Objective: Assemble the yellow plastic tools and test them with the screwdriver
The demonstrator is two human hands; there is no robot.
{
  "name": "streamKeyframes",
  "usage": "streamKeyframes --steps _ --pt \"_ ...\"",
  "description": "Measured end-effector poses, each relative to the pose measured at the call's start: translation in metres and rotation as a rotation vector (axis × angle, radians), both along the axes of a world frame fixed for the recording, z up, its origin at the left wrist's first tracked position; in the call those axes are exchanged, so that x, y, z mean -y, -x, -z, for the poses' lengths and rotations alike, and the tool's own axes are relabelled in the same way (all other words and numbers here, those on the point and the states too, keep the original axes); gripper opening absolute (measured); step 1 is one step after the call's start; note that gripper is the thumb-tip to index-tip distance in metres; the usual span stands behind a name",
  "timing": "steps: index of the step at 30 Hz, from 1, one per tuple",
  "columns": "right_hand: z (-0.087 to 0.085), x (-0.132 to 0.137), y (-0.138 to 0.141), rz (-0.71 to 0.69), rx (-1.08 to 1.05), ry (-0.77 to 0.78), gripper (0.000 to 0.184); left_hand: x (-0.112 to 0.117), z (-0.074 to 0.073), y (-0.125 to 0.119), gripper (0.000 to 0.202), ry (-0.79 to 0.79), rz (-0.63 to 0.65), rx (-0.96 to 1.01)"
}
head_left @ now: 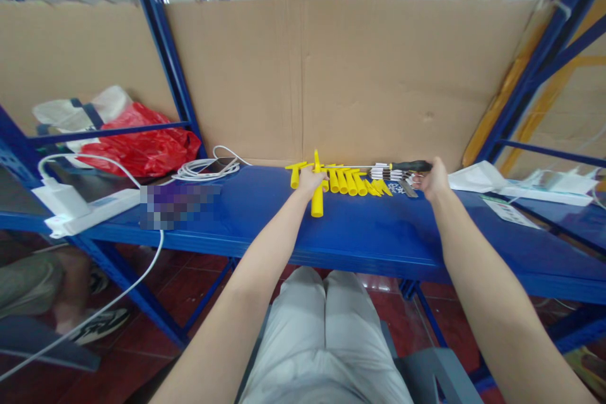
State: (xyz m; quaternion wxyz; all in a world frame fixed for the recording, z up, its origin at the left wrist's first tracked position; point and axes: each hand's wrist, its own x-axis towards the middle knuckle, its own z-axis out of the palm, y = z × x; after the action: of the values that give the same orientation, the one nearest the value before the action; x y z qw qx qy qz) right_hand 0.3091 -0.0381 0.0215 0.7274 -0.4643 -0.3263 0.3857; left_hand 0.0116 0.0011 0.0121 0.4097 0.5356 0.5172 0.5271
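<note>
On blue shelf (360, 233), before cardboard backing (379, 76): left hand (310, 182) clamped on yellow peg (317, 203), at left end of peg row (350, 183). Right hand (434, 180) touched black tool handle (414, 166); grip not discernible. Judged risk: forearm sweep could scatter row and small metal parts (392, 187). Near shelf half open; cable (203, 170) far left, papers (473, 178) right.

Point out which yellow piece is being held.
The long yellow piece near the row's left end: the left hand is closed around it, and it juts toward the front edge of the shelf. The other yellow pieces lie unheld.
</note>
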Motion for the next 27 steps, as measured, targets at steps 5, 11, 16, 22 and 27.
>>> streamKeyframes --steps 5,11,16,22,27 --pt "-0.007 0.007 0.009 0.024 -0.081 0.014 0.016 -0.001 0.000 0.000 0.026 0.005 0.004 0.011" --pt "-0.010 0.009 0.013 0.032 -0.190 -0.071 0.011 0.003 -0.001 -0.002 0.023 0.008 -0.007 0.034" --pt "-0.011 0.005 0.017 0.120 -0.211 -0.051 0.019 0.005 -0.001 -0.002 0.022 -0.003 0.014 0.021" --pt "-0.008 0.002 0.010 0.056 -0.192 -0.062 0.013 0.000 0.001 0.000 0.026 -0.007 0.004 -0.002" --pt "-0.008 0.006 0.007 -0.016 -0.123 -0.067 0.012 -0.002 0.002 0.001 0.030 0.005 -0.012 -0.016"
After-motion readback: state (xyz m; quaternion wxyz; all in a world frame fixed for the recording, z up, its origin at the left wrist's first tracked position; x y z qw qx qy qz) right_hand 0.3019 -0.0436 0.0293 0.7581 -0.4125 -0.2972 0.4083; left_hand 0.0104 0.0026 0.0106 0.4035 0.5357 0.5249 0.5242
